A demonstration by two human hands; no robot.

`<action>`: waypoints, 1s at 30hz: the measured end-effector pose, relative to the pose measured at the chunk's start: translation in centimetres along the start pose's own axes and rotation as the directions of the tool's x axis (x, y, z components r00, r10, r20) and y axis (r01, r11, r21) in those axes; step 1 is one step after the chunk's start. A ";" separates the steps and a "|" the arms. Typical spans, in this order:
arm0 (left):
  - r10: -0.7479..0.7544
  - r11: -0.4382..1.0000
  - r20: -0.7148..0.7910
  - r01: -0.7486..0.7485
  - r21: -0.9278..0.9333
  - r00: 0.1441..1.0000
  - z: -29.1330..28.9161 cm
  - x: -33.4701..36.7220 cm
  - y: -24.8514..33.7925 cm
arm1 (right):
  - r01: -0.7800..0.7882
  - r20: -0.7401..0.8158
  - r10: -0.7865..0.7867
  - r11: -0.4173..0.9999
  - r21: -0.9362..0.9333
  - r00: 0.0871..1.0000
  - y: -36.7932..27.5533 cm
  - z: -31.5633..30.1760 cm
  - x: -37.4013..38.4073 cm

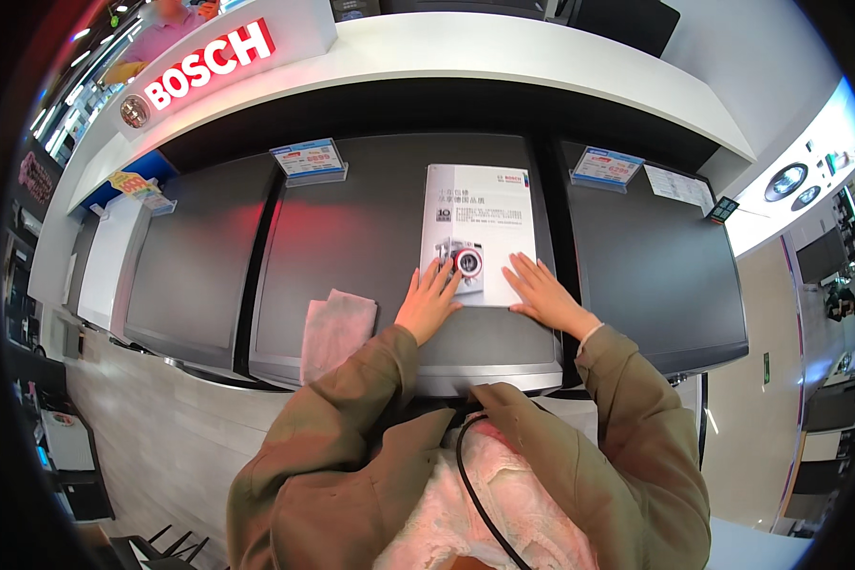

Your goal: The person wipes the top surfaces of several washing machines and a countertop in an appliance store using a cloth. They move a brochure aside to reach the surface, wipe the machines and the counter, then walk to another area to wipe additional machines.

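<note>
A white printed panel (pixel 480 204), with text and a picture of a washing machine, lies on the dark grey top of a middle appliance (pixel 351 218). My left hand (pixel 429 302) rests on its lower left part, fingers spread over the picture's edge. Against its lower right edge lies my right hand (pixel 548 296), fingers stretched out flat. Neither hand grips anything. To the left of my left forearm, a folded pinkish cloth (pixel 337 328) sits near the appliance's front edge.
More dark-topped appliances stand on the left (pixel 195 247) and right (pixel 651 266). Price-sign holders (pixel 311 163) (pixel 606 169) and a paper sheet (pixel 679 188) are at the back. Behind runs a white raised shelf (pixel 503 43) with a lit red sign (pixel 209 62).
</note>
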State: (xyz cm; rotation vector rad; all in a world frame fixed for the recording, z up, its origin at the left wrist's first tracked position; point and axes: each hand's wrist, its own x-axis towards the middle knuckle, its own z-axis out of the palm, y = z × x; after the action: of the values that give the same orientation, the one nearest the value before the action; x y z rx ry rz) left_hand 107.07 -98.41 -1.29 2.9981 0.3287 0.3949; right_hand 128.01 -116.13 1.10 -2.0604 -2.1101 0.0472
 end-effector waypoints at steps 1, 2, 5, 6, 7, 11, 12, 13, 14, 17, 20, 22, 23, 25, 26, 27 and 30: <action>-0.023 1.000 -0.014 0.023 0.012 1.000 0.4 0.8 -0.6 | -0.007 -0.011 0.007 1.000 0.000 1.000 0.7 0.1 1.0; -0.044 0.999 -0.031 0.044 0.024 0.999 0.7 1.7 -1.2 | -0.009 -0.015 0.008 1.000 -0.015 1.000 1.5 0.3 1.8; -0.042 0.999 -0.007 0.042 0.019 0.999 1.2 4.3 -3.2 | -0.009 -0.040 0.006 0.999 -0.051 0.999 3.3 0.6 4.0; -0.039 0.999 0.002 0.039 0.015 0.999 1.3 4.8 -3.7 | -0.004 -0.050 0.001 0.999 -0.047 0.999 3.6 0.7 4.4; -0.048 0.999 0.012 0.049 -0.003 0.999 1.2 5.4 -4.0 | -0.002 -0.061 -0.001 0.999 -0.043 0.998 4.1 0.8 4.9; -0.050 0.999 0.027 0.049 0.020 0.998 1.9 7.0 -4.3 | -0.029 -0.040 0.026 0.998 -0.062 0.999 5.4 0.5 5.7; -0.050 0.999 0.023 0.050 0.018 0.998 2.1 7.5 -4.4 | -0.033 -0.039 0.031 0.997 -0.067 0.999 5.8 0.4 5.9; -0.054 0.998 0.023 0.053 0.016 0.998 2.2 7.8 -4.5 | -0.035 -0.036 0.033 0.997 -0.067 0.999 6.2 0.4 6.0; -0.058 0.998 0.023 0.058 0.015 0.998 2.2 8.2 -4.4 | -0.037 -0.034 0.034 0.997 -0.068 0.999 6.5 0.3 6.1; -0.044 0.999 -0.009 0.044 -0.002 0.999 2.6 9.4 -4.9 | -0.035 -0.059 0.031 0.997 -0.064 0.998 7.3 0.3 6.4; -0.081 0.997 -0.006 0.081 -0.019 0.997 2.0 8.8 -4.9 | -0.097 -0.008 0.097 0.995 -0.010 0.995 6.9 0.2 6.9; -0.129 0.990 0.055 0.125 0.068 0.990 -1.2 6.2 -3.3 | -0.127 0.048 0.131 0.989 -0.081 0.990 6.0 0.3 7.3; -0.099 0.995 0.103 0.096 0.033 0.990 -3.8 4.4 -2.1 | -0.156 0.043 0.159 0.986 -0.066 0.986 4.9 -0.9 6.9; -0.118 0.993 0.134 0.118 0.008 0.984 -9.7 -2.7 -1.0 | -0.209 0.005 0.209 0.978 -0.001 0.978 3.1 -2.8 5.8; -0.163 0.987 0.121 0.163 0.013 0.979 -11.5 -7.7 -1.6 | -0.228 -0.024 0.233 0.965 0.129 0.972 1.4 -4.4 4.1; -0.277 0.960 0.166 0.280 0.007 0.946 -12.1 -11.9 -1.9 | -0.199 -0.027 0.207 0.963 0.184 0.978 0.0 -5.3 3.3; -0.429 0.900 0.230 0.434 0.032 0.873 -9.5 -18.6 -1.5 | -0.159 -0.041 0.178 0.945 0.284 0.983 -2.7 -5.1 1.2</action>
State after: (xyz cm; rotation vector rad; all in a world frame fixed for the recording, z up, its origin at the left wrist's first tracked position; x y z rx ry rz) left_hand 86.74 -100.47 3.06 2.7882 0.9370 0.0018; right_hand 126.11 -115.56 6.68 -2.0332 -1.7670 0.2817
